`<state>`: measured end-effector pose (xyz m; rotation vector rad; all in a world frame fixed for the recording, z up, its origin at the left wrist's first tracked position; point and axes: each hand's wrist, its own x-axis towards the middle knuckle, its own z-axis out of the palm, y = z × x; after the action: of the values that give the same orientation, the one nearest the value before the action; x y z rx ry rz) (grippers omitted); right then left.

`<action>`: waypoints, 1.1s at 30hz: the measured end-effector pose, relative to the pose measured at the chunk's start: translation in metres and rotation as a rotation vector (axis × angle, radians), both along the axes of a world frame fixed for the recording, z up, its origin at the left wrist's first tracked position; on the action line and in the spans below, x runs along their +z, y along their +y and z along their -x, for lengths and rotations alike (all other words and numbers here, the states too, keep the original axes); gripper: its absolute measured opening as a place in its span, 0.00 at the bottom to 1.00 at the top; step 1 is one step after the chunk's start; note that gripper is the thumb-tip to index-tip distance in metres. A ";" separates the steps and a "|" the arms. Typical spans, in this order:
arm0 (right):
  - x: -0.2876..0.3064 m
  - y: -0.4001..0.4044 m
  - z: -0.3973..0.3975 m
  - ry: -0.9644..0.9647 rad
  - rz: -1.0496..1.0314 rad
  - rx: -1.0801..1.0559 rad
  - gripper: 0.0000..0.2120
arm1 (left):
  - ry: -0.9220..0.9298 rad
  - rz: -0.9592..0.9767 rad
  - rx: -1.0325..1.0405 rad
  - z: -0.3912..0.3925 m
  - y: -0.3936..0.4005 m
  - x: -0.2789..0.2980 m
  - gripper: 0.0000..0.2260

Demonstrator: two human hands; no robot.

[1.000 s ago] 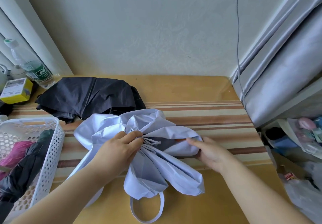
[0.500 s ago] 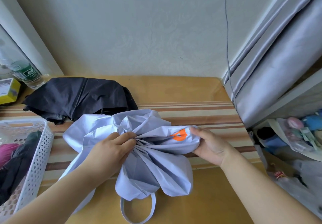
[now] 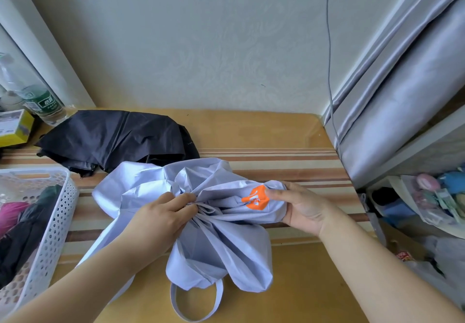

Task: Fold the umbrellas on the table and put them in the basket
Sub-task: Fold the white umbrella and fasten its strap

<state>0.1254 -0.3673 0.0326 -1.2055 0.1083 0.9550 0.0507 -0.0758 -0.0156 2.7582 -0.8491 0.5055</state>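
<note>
White basket (image 3: 54, 222) sat at the left, already holding folded umbrellas; black umbrella (image 3: 113, 139) waited behind. Mid-table, the left hand (image 3: 161, 222) pinched the pale umbrella (image 3: 216, 242) at its gathered centre, and the right hand (image 3: 299, 209) clamped its end. Folding was underway; next, I'd judge, wrapping those loose panels tight.

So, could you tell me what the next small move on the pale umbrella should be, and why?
Probably the right hand should wrap the panel it grips, the one with the orange logo, round the pale umbrella: the left hand pinches the gathered middle, but the other panels lie loose and splayed.
</note>
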 end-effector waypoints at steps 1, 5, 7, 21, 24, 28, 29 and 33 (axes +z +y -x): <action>0.000 -0.003 -0.001 -0.016 0.020 0.024 0.31 | -0.009 -0.008 -0.002 0.000 -0.001 -0.001 0.08; 0.008 -0.007 -0.001 -0.076 0.145 0.042 0.20 | -0.026 -0.013 0.003 -0.001 -0.003 -0.005 0.10; 0.012 -0.008 0.000 -0.139 0.259 0.054 0.20 | -0.042 -0.023 0.006 -0.001 -0.003 -0.006 0.10; 0.008 -0.009 -0.001 -0.005 0.185 0.033 0.34 | -0.045 -0.045 -0.019 -0.001 -0.004 -0.004 0.14; 0.005 -0.016 -0.007 0.028 0.176 -0.005 0.36 | -0.007 -0.027 -0.039 0.000 -0.001 -0.003 0.21; 0.000 -0.020 -0.015 0.015 0.245 -0.109 0.31 | 0.015 -0.048 -0.065 0.001 -0.005 -0.001 0.28; -0.001 -0.019 -0.015 0.017 0.280 -0.111 0.30 | 0.000 -0.052 -0.077 0.001 -0.007 -0.002 0.26; 0.001 -0.016 -0.012 -0.036 0.321 -0.082 0.30 | -0.045 -0.059 -0.071 0.005 -0.013 -0.001 0.18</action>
<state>0.1376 -0.3837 0.0336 -1.5005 0.2891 0.8638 0.0461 -0.0884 -0.0170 2.7677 -0.9847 0.5399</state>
